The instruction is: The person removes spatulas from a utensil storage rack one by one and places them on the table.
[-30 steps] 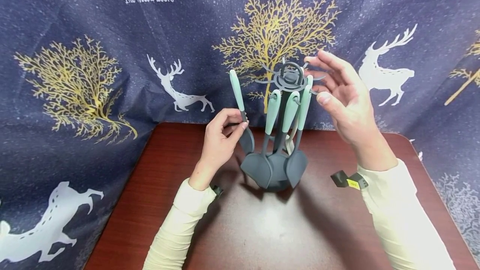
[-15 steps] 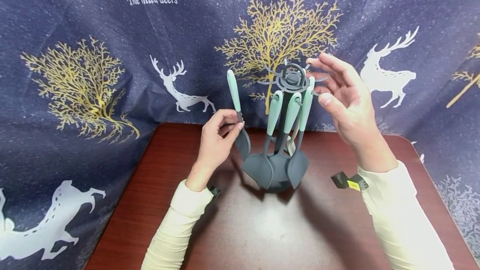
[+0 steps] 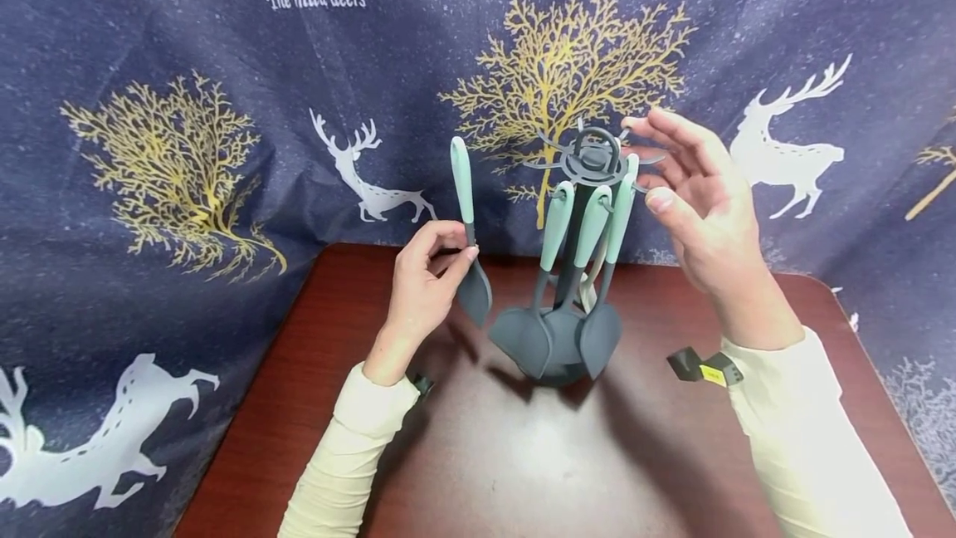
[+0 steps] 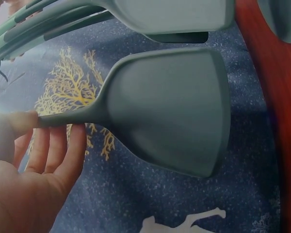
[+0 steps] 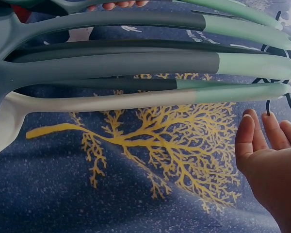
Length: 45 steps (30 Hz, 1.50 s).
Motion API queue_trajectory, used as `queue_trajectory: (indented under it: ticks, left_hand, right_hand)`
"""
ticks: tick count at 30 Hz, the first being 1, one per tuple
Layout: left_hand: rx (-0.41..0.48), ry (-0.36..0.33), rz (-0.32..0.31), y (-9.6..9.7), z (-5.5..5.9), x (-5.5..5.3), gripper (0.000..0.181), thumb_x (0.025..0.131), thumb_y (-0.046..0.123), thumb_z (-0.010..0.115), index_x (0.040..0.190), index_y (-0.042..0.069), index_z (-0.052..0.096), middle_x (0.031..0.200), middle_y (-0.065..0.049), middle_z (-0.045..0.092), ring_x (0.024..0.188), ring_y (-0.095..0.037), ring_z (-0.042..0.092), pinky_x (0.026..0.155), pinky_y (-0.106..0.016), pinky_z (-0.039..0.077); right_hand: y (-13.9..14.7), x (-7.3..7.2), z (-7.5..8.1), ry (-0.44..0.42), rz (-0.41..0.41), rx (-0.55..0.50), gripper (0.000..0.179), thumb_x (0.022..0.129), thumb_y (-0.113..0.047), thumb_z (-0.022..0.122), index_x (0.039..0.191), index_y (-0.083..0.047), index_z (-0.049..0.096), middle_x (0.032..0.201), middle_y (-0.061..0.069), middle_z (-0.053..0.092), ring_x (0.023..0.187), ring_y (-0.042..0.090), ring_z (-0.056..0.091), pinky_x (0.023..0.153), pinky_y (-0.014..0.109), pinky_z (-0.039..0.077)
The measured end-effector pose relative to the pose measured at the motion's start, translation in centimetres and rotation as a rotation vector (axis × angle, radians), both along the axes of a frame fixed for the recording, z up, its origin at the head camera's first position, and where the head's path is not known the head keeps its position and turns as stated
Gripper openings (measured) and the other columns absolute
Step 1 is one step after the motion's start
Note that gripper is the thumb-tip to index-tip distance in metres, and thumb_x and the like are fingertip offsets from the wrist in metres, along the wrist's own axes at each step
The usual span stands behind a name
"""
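Observation:
My left hand (image 3: 426,276) pinches the dark neck of a turner (image 4: 169,111) between thumb and fingers. The turner stands nearly upright, mint handle up and wide grey blade down, apart from the utensil rack. A dark rotating-style rack (image 3: 581,214) stands on the table with several hooks radiating from its top. Hung in front are grey utensils (image 3: 592,227) with mint handles. One with a pale shaft (image 5: 111,101) hangs on the right side. My right hand (image 3: 705,206) is raised by the hooks, fingers loosely bent; a fingertip touches or nearly touches one hook (image 5: 268,107).
The rack stands on a reddish-brown table (image 3: 478,438). A dark blue cloth (image 3: 403,48) with golden trees and white deer hangs behind it. Camera gear (image 3: 702,365) sits at the right wrist.
The left hand has drawn the turner leftward, away from the rack, widening the gap. The right hand keeps its place beside the hooks. The head view has shifted slightly.

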State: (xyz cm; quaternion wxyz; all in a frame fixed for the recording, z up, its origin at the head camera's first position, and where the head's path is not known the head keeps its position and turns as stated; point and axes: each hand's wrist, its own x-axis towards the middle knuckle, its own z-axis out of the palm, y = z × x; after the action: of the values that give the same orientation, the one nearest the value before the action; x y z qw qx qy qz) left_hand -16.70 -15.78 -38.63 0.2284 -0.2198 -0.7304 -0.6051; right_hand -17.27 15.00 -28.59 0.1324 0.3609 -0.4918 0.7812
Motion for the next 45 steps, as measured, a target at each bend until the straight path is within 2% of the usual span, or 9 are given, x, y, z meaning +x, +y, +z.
queue_trajectory:
  ticks: [5,14,24,39,45]
  left_hand:
    - [-0.009,-0.006,0.026,-0.8,0.0,0.2,0.026,0.096,-0.001,0.077,0.120,0.002,0.069,0.107,-0.011,0.070,0.097,-0.017,0.071,0.083,-0.026,0.062]
    - [-0.018,-0.019,0.057,-2.7,-0.5,0.5,0.027,0.095,-0.002,0.076,0.121,0.001,0.069,0.107,-0.013,0.072,0.095,-0.025,0.071,0.082,-0.021,0.060]
    - [-0.029,-0.054,0.085,-3.9,-1.0,1.0,0.027,0.095,-0.003,0.077,0.120,-0.001,0.069,0.105,-0.015,0.073,0.092,-0.018,0.070,0.080,-0.019,0.059]
    - [-0.066,-0.104,0.127,-6.3,-2.1,1.4,0.029,0.093,-0.004,0.078,0.120,0.000,0.069,0.108,-0.013,0.073,0.095,-0.020,0.071,0.082,-0.020,0.061]
    - [-0.082,-0.113,0.157,-7.4,-2.6,1.4,0.028,0.094,-0.002,0.079,0.120,0.000,0.070,0.107,-0.016,0.073,0.095,-0.012,0.071,0.082,-0.018,0.059]
  right_hand:
    - [-0.1,0.0,0.1,-0.002,0.003,-0.003,0.060,0.095,0.006,0.071,0.150,0.006,0.050,0.149,0.026,0.053,0.128,0.035,0.060,0.101,0.033,0.050]
    - [-0.3,0.0,-0.1,-0.003,0.007,-0.005,0.061,0.094,0.005,0.072,0.151,0.006,0.049,0.149,0.027,0.053,0.128,0.036,0.060,0.101,0.033,0.051]
    - [0.0,0.1,-0.2,-0.007,0.004,-0.005,0.061,0.094,0.006,0.072,0.150,0.007,0.049,0.150,0.026,0.053,0.129,0.036,0.058,0.101,0.034,0.051]
    - [0.0,-0.1,-0.3,-0.005,0.004,-0.034,0.063,0.092,0.005,0.075,0.150,0.007,0.050,0.148,0.027,0.054,0.127,0.036,0.060,0.100,0.033,0.052]
    - [0.0,-0.2,-0.1,0.001,0.005,-0.035,0.063,0.092,0.005,0.076,0.149,0.008,0.050,0.148,0.027,0.055,0.127,0.037,0.061,0.100,0.032,0.052]
